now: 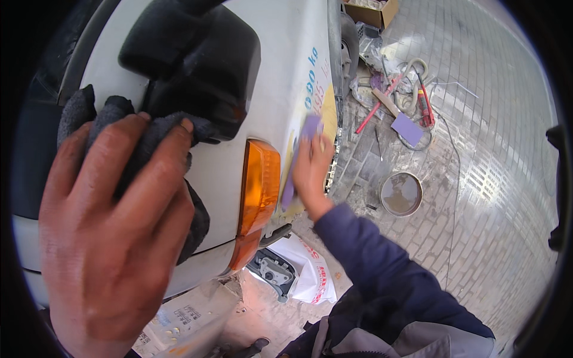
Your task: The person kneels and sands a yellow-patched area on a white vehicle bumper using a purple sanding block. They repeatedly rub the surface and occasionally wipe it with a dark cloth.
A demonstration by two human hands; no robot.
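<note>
My left hand fills the left side, fingers curled over a dark grey cloth or glove against the white vehicle body, just below a black mirror housing. My right hand, slightly blurred, grips a long purple block pressed on a pale yellowish patch of the bodywork, beside painted lettering. An orange lamp sits between both hands.
Grey paving carries a round container of murky liquid, tangled hoses, tools and a purple pad. A cardboard box is at top, near a wheel. Below the bumper lie a white sack and dark parts.
</note>
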